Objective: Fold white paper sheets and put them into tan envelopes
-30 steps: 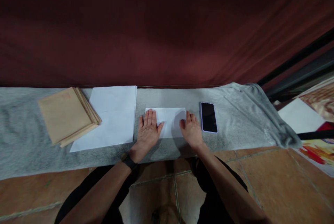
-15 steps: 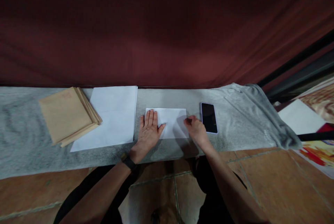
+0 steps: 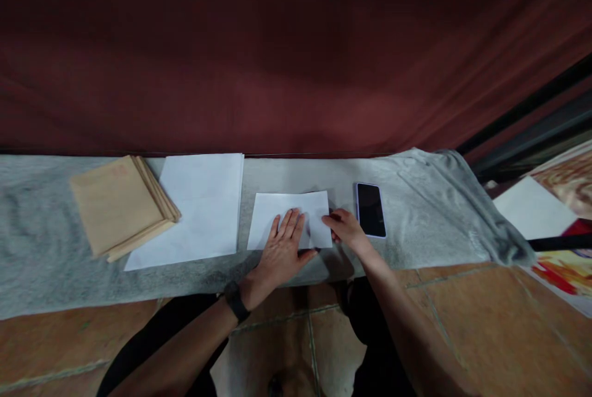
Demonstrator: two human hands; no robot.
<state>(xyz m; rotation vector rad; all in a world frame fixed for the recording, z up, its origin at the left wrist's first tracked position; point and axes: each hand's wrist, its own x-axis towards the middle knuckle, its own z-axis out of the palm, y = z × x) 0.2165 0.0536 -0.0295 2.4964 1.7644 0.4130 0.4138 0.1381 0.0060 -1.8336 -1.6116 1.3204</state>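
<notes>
A small white sheet of paper [image 3: 266,218], apparently folded, lies flat on the grey cloth in front of me. My left hand [image 3: 283,248] rests on its middle and lower part, fingers stretched out and slightly spread. At the paper's right edge, my right hand [image 3: 345,227] pinches the sheet between thumb and fingers; that edge looks slightly raised. A black-screened phone [image 3: 370,210] with a pale purple rim lies just right of my right hand.
Left of the paper is a stack of larger white sheets [image 3: 203,206]. Several brown envelopes [image 3: 118,203] overlap its left side. The grey cloth [image 3: 420,212] covers a narrow bench-like surface, with a dark red curtain [image 3: 277,101] behind it. Dark bars [image 3: 531,104] stand at right.
My left hand has slid right, from the paper's left end to its middle. The paper has shifted slightly left, and my right hand still holds its right edge.
</notes>
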